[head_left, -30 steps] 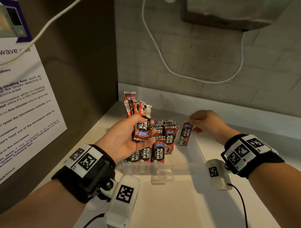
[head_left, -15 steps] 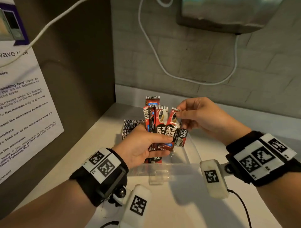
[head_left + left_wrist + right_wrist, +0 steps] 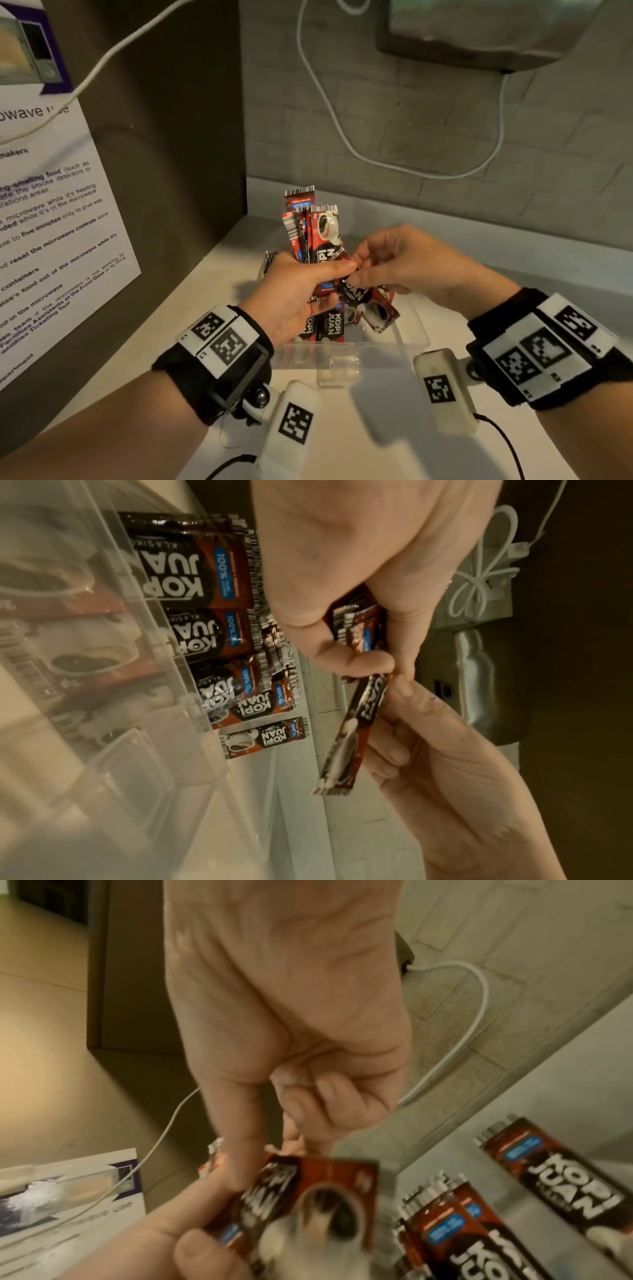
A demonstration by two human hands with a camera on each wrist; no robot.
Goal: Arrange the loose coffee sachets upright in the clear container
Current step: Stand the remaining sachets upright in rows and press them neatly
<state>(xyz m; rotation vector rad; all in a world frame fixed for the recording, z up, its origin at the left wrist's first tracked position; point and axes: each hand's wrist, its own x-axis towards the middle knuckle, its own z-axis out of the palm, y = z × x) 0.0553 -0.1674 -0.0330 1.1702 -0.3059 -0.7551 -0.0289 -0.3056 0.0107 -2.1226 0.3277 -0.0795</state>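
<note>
My left hand (image 3: 294,291) grips a bunch of sachets (image 3: 313,233) above the clear container (image 3: 404,337). My right hand (image 3: 404,263), at three o'clock, pinches one sachet (image 3: 356,723). Only my left wrist view shows a loose sachet (image 3: 265,737) behind the box.

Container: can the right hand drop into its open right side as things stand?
Probably yes. The right hand pinches one sachet right above the container, whose right side holds no sachets. The left hand and its bundle stay left.
</note>
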